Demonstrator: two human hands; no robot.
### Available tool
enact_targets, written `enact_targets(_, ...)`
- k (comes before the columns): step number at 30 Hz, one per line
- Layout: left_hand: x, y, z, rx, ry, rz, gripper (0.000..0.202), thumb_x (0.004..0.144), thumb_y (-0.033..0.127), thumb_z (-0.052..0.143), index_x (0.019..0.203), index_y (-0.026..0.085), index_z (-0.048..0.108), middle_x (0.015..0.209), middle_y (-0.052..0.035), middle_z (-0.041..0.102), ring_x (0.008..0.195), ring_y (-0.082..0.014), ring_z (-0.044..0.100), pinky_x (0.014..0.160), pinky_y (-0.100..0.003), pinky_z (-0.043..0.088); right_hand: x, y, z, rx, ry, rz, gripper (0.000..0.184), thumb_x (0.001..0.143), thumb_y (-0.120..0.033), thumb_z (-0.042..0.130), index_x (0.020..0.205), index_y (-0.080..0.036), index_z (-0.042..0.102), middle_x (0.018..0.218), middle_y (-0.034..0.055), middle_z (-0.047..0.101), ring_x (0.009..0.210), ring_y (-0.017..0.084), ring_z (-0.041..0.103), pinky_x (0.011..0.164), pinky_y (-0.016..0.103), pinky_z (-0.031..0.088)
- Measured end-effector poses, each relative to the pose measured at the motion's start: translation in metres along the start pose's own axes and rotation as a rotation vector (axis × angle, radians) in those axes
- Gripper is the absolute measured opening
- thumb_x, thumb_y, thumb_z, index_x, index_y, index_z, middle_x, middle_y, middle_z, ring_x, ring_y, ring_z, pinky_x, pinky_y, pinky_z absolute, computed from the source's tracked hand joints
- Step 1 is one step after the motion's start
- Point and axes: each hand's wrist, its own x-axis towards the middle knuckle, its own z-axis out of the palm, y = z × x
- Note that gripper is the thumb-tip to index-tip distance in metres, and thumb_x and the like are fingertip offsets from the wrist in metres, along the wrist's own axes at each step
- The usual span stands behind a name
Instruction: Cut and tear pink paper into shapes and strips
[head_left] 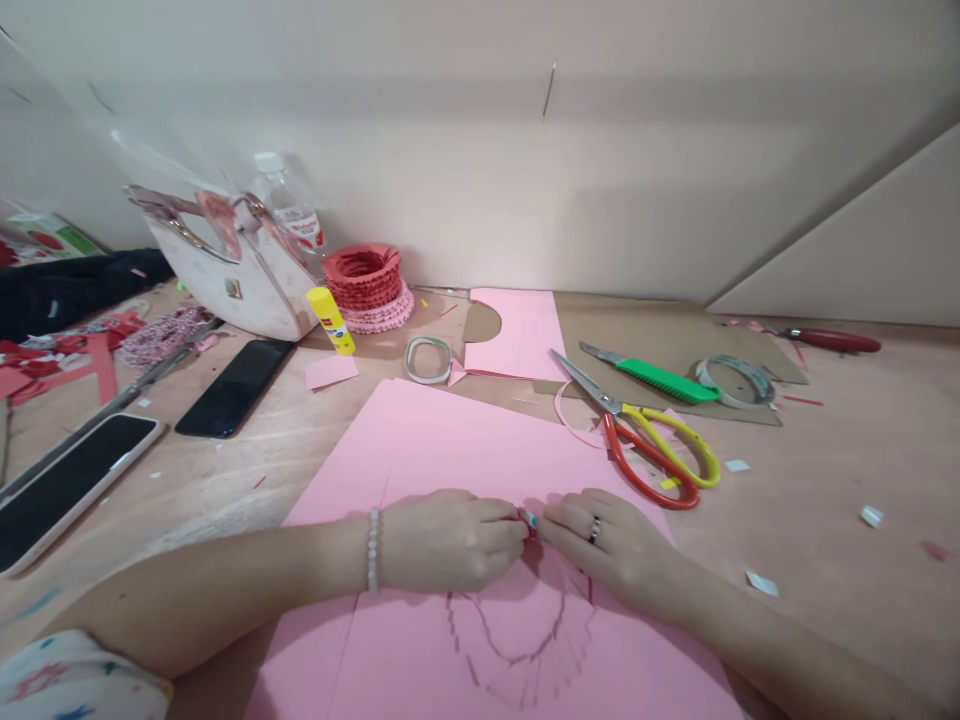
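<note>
My left hand [450, 540], with a beaded bracelet on its wrist, and my right hand [607, 545], with a ring on one finger, meet above a large pink paper sheet [390, 460]. Their fingertips pinch a tiny white-and-teal piece of tape [530, 519] between them. Both hands rest on a pleated pink paper fan [517, 650] with a scalloped red outline, which lies on the sheet. The tape's exact shape is mostly hidden by my fingers.
Red-and-yellow-handled scissors [645, 450] lie right of the sheet. Behind stand a yellow glue stick [328, 320], a ruffled red paper ring [364, 280], and tape rolls [429, 360]. A green-handled tool [652, 375] rests on cardboard [675, 340]. Phones [234, 388] lie at left.
</note>
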Motion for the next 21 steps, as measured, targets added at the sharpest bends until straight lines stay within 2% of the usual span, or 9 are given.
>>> enact_targets(7, -0.0003, -0.0007, -0.0005, -0.006, -0.013, -0.001, 0.022, 0.092, 0.010, 0.037, 0.093, 0.009, 0.059, 0.098, -0.0109, 0.058, 0.096, -0.0177, 0.054, 0.071, -0.025, 0.051, 0.0006, 0.0008, 0.0004, 0.033, -0.019, 0.023, 0.020, 0.086, -0.004, 0.041, 0.100, -0.008, 0.055, 0.073, 0.0058, 0.059, 0.064, 0.016, 0.050, 0.053, 0.029, 0.039)
enact_targets(12, -0.0012, 0.0000, -0.0009, -0.008, -0.017, -0.013, 0.021, 0.091, 0.011, 0.038, 0.090, 0.010, 0.059, 0.094, -0.0090, 0.058, 0.091, -0.0174, 0.054, 0.066, -0.025, 0.050, 0.0033, -0.0003, -0.0009, 0.068, 0.004, 0.036, 0.019, 0.088, -0.007, 0.039, 0.091, -0.011, 0.057, 0.069, 0.0037, 0.057, 0.060, 0.015, 0.046, 0.052, 0.028, 0.035)
enact_targets(14, -0.0015, 0.0000, -0.0002, -0.002, 0.002, -0.021, 0.019, 0.091, 0.011, 0.039, 0.091, 0.010, 0.058, 0.096, -0.0084, 0.058, 0.091, -0.0172, 0.054, 0.064, -0.026, 0.050, 0.0027, -0.0016, -0.0007, 0.094, -0.031, 0.095, 0.021, 0.088, -0.007, 0.038, 0.084, -0.013, 0.057, 0.068, 0.0027, 0.056, 0.059, 0.014, 0.045, 0.052, 0.028, 0.034)
enact_targets(17, -0.0017, -0.0005, 0.0008, 0.011, 0.029, -0.034, 0.019, 0.091, 0.011, 0.039, 0.094, 0.010, 0.057, 0.102, -0.0081, 0.058, 0.094, -0.0170, 0.054, 0.063, -0.026, 0.049, -0.0002, -0.0029, 0.0014, 0.178, -0.164, 0.240, 0.026, 0.089, -0.009, 0.035, 0.074, -0.017, 0.055, 0.066, 0.0009, 0.054, 0.059, 0.012, 0.045, 0.052, 0.027, 0.031)
enact_targets(21, -0.0011, -0.0010, 0.0003, 0.011, 0.016, -0.059, 0.019, 0.092, 0.012, 0.038, 0.093, 0.012, 0.057, 0.103, -0.0071, 0.059, 0.094, -0.0164, 0.054, 0.063, -0.027, 0.048, -0.0025, -0.0021, 0.0049, 0.319, -0.257, 0.371, 0.027, 0.090, -0.014, 0.034, 0.072, -0.018, 0.054, 0.065, -0.0001, 0.052, 0.058, 0.012, 0.045, 0.052, 0.026, 0.030)
